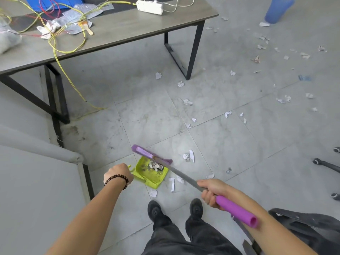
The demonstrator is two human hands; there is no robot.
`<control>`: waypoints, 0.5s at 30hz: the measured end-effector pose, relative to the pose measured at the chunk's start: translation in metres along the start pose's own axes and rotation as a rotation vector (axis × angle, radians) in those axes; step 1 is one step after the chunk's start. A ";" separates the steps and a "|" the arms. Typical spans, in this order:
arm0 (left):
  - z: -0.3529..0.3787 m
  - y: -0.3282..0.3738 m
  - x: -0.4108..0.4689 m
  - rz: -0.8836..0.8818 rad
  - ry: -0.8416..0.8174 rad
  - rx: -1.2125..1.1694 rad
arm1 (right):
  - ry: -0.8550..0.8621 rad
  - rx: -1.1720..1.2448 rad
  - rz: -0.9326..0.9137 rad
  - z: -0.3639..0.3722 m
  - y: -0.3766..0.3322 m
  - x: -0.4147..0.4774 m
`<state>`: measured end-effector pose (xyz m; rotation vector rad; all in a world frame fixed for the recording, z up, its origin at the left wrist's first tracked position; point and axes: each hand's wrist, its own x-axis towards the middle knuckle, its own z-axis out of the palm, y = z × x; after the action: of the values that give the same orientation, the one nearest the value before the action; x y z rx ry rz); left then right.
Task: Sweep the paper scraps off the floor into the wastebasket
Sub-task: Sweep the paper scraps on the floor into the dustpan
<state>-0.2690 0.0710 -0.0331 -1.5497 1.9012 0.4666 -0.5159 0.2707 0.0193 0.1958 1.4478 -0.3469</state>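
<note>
Left hand: Your left hand [118, 173], with a bead bracelet [117, 178] at the wrist, holds the dustpan [145, 173] by its handle. Its fingers curl under the back of the hand and are hidden from view.
Right hand: Your right hand [211, 192] grips the broom [182, 176] where the grey shaft meets the purple sleeve. The fingers [207, 198] are wrapped fully round it.
Broom: The purple head rests at the far edge of the dustpan. The shaft slants back over the pan to your right hand.
Dustpan: Lime green, on the floor [239, 144] just ahead of your left shoe [155, 208]. A small heap of scraps sits inside it, under the shaft.
Scraps: Several scraps [189, 156] lie just beside the pan, at its right and near sides. Many more are scattered across the floor toward the upper right.
Wastebasket: The blue wastebasket [278, 9] stands at the upper right, blurred and partly cut off by the frame edge. It is well apart from the dustpan, with scraps near its base.
Tabletop: The grey tabletop [128, 32] at the upper left carries yellow and red wires [55, 43] and a white box [150, 7].
Chair: A black chair [301, 227] stands at the lower right, beside your right arm.
</note>
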 end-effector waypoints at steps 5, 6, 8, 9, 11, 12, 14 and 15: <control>0.027 -0.006 -0.035 -0.064 0.030 -0.054 | 0.022 -0.052 -0.155 -0.009 -0.005 -0.003; 0.036 -0.009 -0.045 -0.086 0.035 -0.080 | 0.035 -0.106 -0.196 -0.008 -0.005 0.003; 0.053 -0.017 -0.068 -0.143 0.048 -0.144 | 0.080 -0.251 -0.288 -0.008 -0.007 0.023; 0.061 -0.021 -0.080 -0.178 0.054 -0.176 | 0.107 -0.335 -0.329 -0.008 -0.007 0.033; 0.077 -0.030 -0.103 -0.245 0.058 -0.234 | 0.127 -0.444 -0.368 -0.010 -0.007 0.050; 0.085 -0.034 -0.115 -0.272 0.058 -0.257 | 0.122 -0.478 -0.377 -0.012 -0.007 0.059; 0.099 -0.045 -0.135 -0.305 0.058 -0.276 | 0.125 -0.513 -0.373 -0.014 -0.008 0.069; 0.105 -0.051 -0.143 -0.314 0.061 -0.277 | 0.128 -0.503 -0.351 -0.015 -0.007 0.075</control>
<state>-0.1786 0.2303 -0.0090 -2.0226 1.6462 0.5640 -0.5256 0.2610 -0.0566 -0.4549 1.6502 -0.2449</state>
